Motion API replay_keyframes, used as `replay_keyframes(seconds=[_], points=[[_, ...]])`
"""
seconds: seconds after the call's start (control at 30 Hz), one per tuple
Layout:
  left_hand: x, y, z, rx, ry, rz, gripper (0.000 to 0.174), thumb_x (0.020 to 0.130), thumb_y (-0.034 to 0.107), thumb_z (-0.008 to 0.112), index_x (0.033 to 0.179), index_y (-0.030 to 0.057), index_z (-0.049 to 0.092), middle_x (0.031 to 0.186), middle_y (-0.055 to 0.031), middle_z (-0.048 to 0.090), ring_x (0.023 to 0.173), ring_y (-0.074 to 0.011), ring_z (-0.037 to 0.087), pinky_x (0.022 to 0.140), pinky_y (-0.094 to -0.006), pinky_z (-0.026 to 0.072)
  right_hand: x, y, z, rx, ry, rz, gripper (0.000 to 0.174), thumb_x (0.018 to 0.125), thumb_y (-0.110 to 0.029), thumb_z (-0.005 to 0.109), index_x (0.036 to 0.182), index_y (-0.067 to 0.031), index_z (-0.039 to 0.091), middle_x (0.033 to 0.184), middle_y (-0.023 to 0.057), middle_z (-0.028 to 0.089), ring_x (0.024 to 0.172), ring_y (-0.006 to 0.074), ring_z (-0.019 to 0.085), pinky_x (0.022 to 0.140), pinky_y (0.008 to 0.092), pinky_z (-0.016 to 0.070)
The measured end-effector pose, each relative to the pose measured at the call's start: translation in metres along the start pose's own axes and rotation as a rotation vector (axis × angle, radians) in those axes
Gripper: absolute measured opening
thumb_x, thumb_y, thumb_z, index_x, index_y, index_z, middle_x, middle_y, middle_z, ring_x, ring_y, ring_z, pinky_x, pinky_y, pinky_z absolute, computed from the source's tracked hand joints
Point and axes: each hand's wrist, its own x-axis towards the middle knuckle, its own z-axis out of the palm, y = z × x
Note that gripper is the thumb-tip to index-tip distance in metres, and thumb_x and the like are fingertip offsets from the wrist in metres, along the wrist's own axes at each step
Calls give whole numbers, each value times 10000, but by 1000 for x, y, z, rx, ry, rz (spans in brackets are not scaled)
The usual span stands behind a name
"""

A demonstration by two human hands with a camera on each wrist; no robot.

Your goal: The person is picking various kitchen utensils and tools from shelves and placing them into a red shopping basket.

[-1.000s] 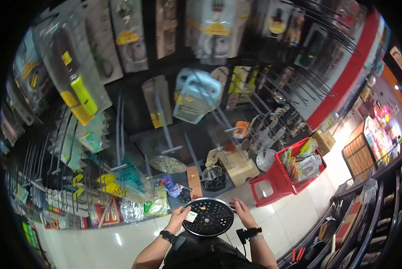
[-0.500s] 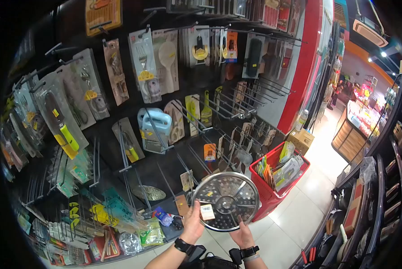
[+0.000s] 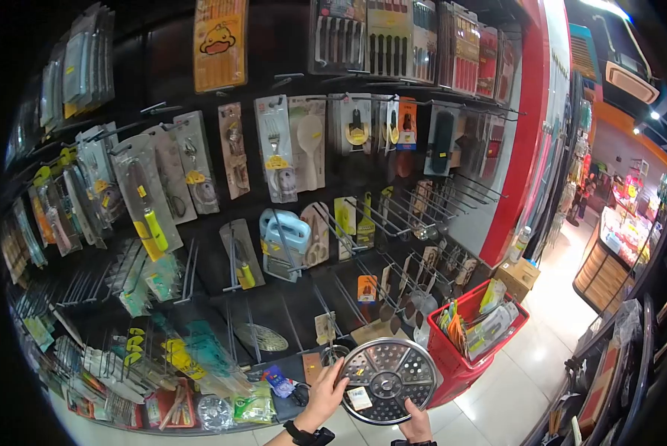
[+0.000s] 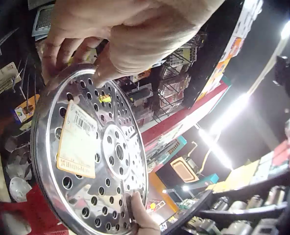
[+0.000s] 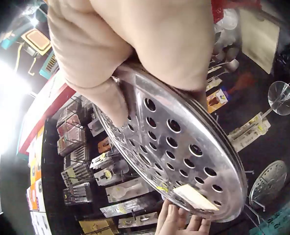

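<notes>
A round, shiny metal steamer plate [image 3: 405,364], punched with many holes, is tilted up with its face toward the head camera. My left hand [image 3: 323,399] grips its left rim, thumb on the face and fingers behind. At the lower right edge my right hand [image 3: 416,425] pinches the rim, its thumb laid over the perforated face. A white barcode label [image 4: 78,139] and a small yellow sticker [image 4: 105,98] are stuck on the plate. In the right wrist view its edge [image 5: 218,132] looks layered.
A red shopping basket [image 3: 463,366] full of packaged goods stands just right of the plate. Ahead is a black rack with metal hooks and carded utensils [image 3: 280,149]. Another perforated disc [image 3: 263,338] hangs low on it. Dark shelves [image 3: 597,372] run along the right.
The plate was held low and flat, with my right hand off its rim. Now it is raised and tilted up, and both hands grip it. The head view has turned upward.
</notes>
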Motion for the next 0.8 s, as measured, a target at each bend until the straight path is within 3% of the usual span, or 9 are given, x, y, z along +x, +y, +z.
replay_keyframes(seconds=[0.13, 0.2, 0.27, 0.33, 0.47, 0.53, 0.67, 0.73, 0.8], points=[[-4, -3, 2, 71, 39, 20, 454, 822, 137, 608, 1244, 38, 475, 980, -147, 569, 777, -238, 589, 681, -322, 474, -24, -14, 41, -167, 186, -49, 388, 874, -43, 548, 1250, -41, 451, 1165, 105, 540, 1037, 240, 531, 845, 379, 469], [-5, 8, -1, 38, -44, -82, 438, 820, 156, 579, 1236, 68, 473, 1021, -172, 571, 923, -347, 568, 787, -387, 457, -28, -12, 43, -57, 268, -45, 465, 834, 17, 587, 1264, -48, 424, 1188, 113, 517, 1058, 252, 520, 864, 411, 468], [-7, 9, -1, 26, -62, -90, 449, 814, 179, 584, 1237, 76, 472, 1034, -179, 573, 942, -343, 573, 806, -384, 458, -34, -10, 46, -82, 281, -111, 467, 851, -14, 580, 1283, -60, 409, 1199, 108, 511, 1077, 243, 511, 884, 410, 456], [-10, 5, 1, 64, -36, -48, 464, 819, 203, 610, 1238, 66, 465, 1004, -162, 584, 797, -262, 609, 693, -329, 482, -18, 11, -6, -23, 209, -16, 452, 879, -67, 562, 1299, -81, 394, 1211, 105, 505, 1090, 243, 505, 898, 414, 447], [-13, -5, 4, 95, -12, 19, 473, 825, 218, 605, 1239, 68, 430, 998, -165, 592, 796, -274, 623, 698, -338, 493, -18, 14, -13, 24, 183, 27, 441, 907, -124, 537, 1318, -112, 377, 1240, 111, 489, 1106, 258, 498, 908, 426, 442], [-12, 1, -3, 46, -159, -192, 472, 838, 232, 594, 1228, 58, 395, 962, -165, 608, 761, -287, 633, 685, -347, 505, -24, 11, 0, -87, 243, -18, 453, 913, -143, 529, 1332, -118, 360, 1256, 112, 477, 1111, 273, 494, 925, 446, 429], [-11, 3, -8, -76, -191, -283, 419, 846, 232, 581, 1176, 55, 392, 998, -165, 609, 876, -304, 615, 765, -388, 471, -11, 24, -17, -54, 245, 2, 449, 924, -175, 511, 1344, -109, 366, 1237, 130, 500, 1104, 277, 502, 904, 428, 436], [-14, -28, 6, -93, -113, -253, 369, 856, 251, 582, 1104, 51, 394, 910, -121, 631, 656, -171, 620, 499, -291, 485, -13, 25, -17, -395, 254, -39, 452, 933, -218, 494, 1329, -34, 378, 1194, 157, 536, 1108, 259, 502, 891, 379, 425], [-18, -49, 16, -119, -49, -230, 330, 854, 238, 596, 1029, 50, 389, 842, -95, 612, 610, -129, 584, 437, -261, 448, -19, 22, -14, -571, 254, -54, 466, 937, -239, 485, 1321, 4, 384, 1173, 170, 554, 1110, 250, 502, 885, 355, 419]])
